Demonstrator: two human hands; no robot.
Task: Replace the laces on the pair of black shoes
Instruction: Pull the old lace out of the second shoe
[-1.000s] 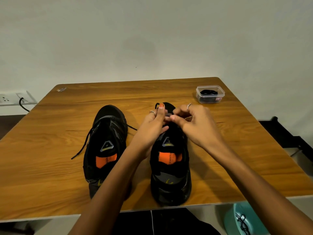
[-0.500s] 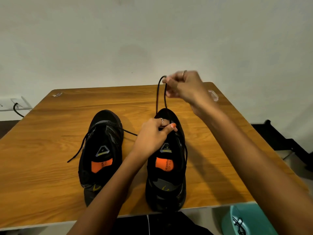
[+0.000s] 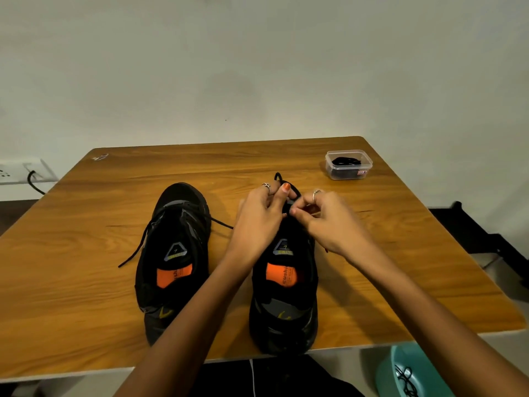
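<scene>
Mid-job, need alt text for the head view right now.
Both hands work a black lace at the toe end of the right shoe: left hand and right hand pinch it. The left shoe sits beside it, laces loose, on a wooden table.

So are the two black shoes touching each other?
Apart. The head view shows a strip of bare wooden table between the left shoe and the right shoe, with the left hand reaching across it.

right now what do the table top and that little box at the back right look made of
Table top: looks like wood or wood-look laminate, with brown grain streaks and a soft sheen; which one is unclear. Little box: clear plastic by its look, since dark, lace-like contents show through its walls; a small red label sits on its front.
</scene>
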